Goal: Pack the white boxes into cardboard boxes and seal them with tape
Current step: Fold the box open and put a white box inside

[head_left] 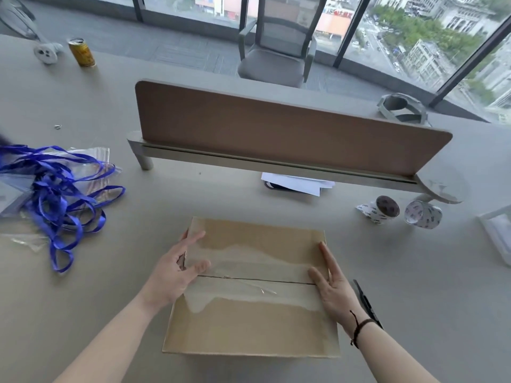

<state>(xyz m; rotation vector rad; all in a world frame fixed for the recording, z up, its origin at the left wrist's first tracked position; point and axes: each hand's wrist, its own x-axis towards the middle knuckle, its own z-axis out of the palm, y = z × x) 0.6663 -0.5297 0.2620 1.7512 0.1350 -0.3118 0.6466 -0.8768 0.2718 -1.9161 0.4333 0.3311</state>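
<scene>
A closed cardboard box (pixel 249 324) lies on the table in front of me, flaps shut, with clear tape (pixel 257 269) over the centre seam. My left hand (pixel 177 269) rests on the box's left edge, thumb and fingers spread over the tape end. At the right edge, my right hand (pixel 334 286) presses with straight fingers against the tape end. Two tape rolls (pixel 387 207) (pixel 421 214) lie on the table to the right behind the box. A white box's corner (pixel 497 233) shows at the far right.
Black scissors (pixel 367 302) lie just right of my right wrist. Blue ribbons (pixel 55 194) and clear bags cover the left side. A desk divider (pixel 276 128) stands behind the box, white papers (pixel 298 183) under it. A yellow can (pixel 82 51) stands far left.
</scene>
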